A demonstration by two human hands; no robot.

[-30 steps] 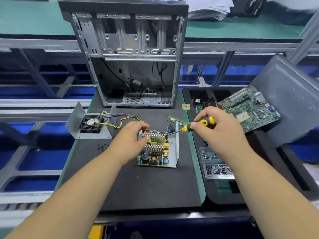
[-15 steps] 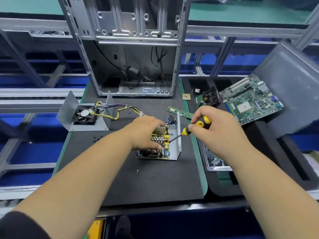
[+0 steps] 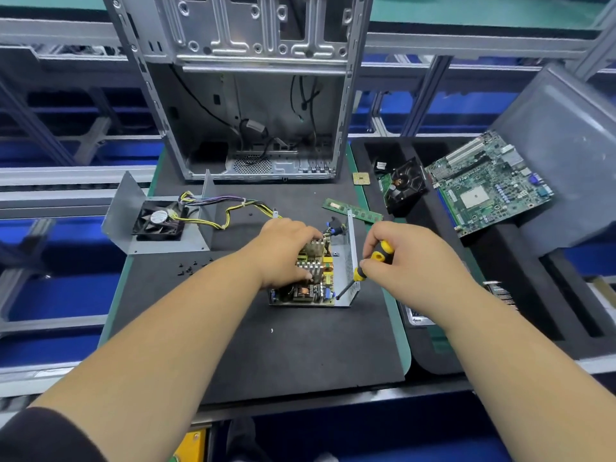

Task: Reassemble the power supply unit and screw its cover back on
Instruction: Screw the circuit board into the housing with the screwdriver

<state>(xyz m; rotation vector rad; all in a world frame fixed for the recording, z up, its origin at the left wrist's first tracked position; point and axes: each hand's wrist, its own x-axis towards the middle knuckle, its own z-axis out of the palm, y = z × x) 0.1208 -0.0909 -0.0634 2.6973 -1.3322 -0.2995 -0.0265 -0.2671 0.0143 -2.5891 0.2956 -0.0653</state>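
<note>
Right hand (image 3: 410, 261) is clamped round the yellow-and-black screwdriver (image 3: 370, 265), tip angled down to the near right corner of the power supply board (image 3: 310, 281). Left hand (image 3: 283, 251) lies over the board's heatsinks, fingers curled down onto them, steadying it; whether it truly grips a fin cannot be judged from this angle.

The board sits in its open metal tray (image 3: 348, 261), mid-counter on the black mat (image 3: 266, 345). Judged light but fragile: stiff card, crowded with coils and capacitors. Best held by the tray wall or heatsinks, not the small parts.

The cover (image 3: 160, 241), bearing the fan (image 3: 159, 217), stands apart to the left, joined by the wire bundle (image 3: 226, 208). Loose screws (image 3: 190, 266) lie near it.
</note>
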